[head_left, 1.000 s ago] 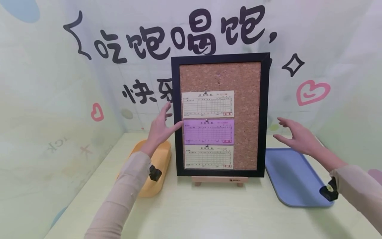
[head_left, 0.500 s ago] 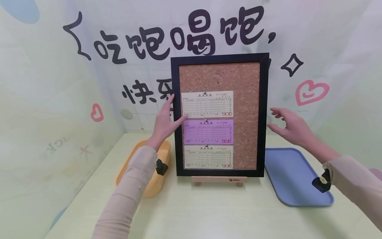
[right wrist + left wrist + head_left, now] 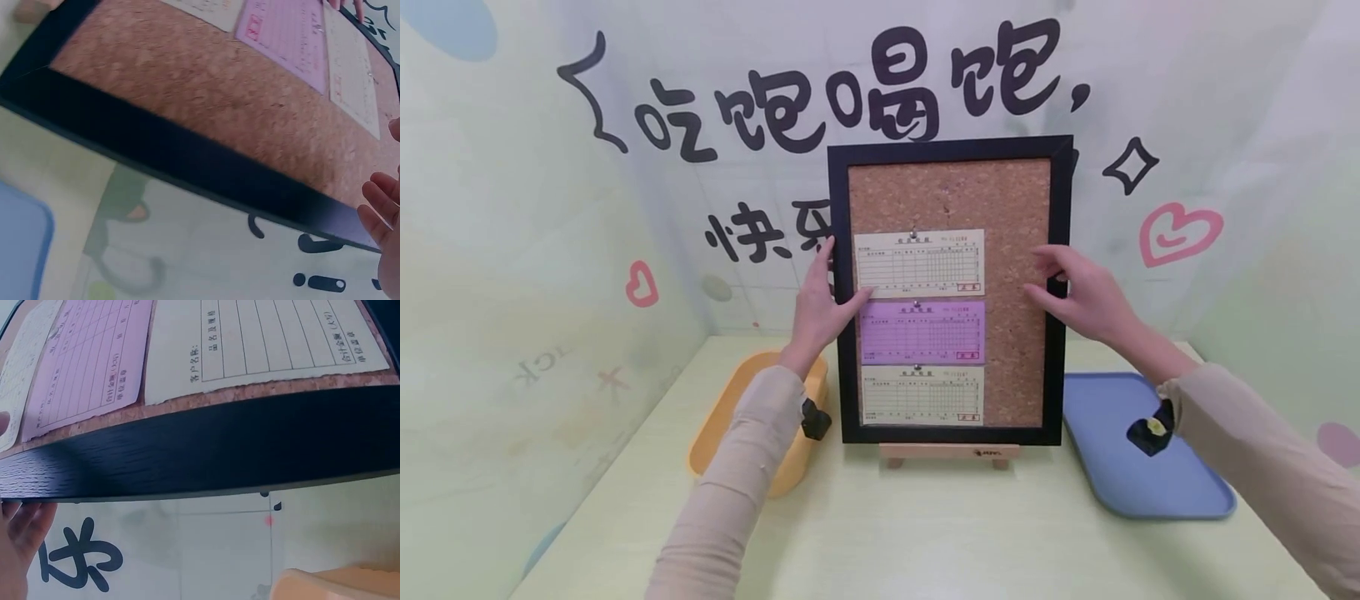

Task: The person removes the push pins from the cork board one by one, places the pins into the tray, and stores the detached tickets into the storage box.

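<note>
A black-framed cork board [image 3: 1015,367] stands on a small wooden easel [image 3: 951,451]. Pinned one above another on its left part are a white receipt slip [image 3: 920,265], a purple slip [image 3: 922,333] and a pale slip [image 3: 922,396]. My left hand [image 3: 820,312] grips the left side of the frame, thumb on the front by the top slip; the left wrist view shows fingers [image 3: 30,528] behind the edge. Over the right side of the frame hovers my right hand [image 3: 1086,296], fingers loosely bent and holding nothing; the right wrist view shows its fingers [image 3: 381,200] near the board.
On the left of the table [image 3: 895,533] is a yellow bin [image 3: 715,437], partly behind my left arm. A blue tray [image 3: 1120,479] lies at the right, with my right wrist above it. Behind the board hangs a printed backdrop [image 3: 760,300].
My left hand has moved up and right onto the frame's left side and taken hold of it. My right hand has come leftward and up, from beside the board to over its right edge.
</note>
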Tool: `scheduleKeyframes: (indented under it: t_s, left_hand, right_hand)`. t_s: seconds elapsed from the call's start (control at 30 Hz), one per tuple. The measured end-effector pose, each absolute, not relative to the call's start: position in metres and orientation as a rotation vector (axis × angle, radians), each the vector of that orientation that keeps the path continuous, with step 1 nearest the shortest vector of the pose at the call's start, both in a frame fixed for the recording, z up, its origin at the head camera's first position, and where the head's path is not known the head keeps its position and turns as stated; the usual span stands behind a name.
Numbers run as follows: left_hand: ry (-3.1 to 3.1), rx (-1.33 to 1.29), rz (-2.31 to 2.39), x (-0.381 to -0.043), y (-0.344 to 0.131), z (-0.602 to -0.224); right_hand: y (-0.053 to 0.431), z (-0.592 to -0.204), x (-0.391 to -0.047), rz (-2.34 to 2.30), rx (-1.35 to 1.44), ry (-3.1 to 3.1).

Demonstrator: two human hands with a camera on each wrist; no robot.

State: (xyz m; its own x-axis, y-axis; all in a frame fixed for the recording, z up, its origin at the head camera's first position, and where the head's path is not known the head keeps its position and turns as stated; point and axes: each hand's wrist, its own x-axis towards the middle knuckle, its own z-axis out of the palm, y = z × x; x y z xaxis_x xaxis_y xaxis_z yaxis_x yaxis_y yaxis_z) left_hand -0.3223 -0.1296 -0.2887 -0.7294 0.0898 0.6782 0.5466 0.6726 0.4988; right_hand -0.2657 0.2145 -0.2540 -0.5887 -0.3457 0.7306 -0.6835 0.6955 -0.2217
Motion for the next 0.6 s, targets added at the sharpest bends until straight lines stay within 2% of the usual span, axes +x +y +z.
scheduleKeyframes:
  t_s: [0.33, 0.6]
  left_hand:
    - [-2.213, -0.455, -0.944, -0.323, -0.126, -0.292]
    - [-2.237, -0.436, -0.909, -0.323, -0.124, -0.291]
  right_hand:
    - [0.180, -0.233, -0.286, 0.697, 0.866, -2.259]
    - [0.152, -0.219, -0.296, 0.702, 0.821, -2.341]
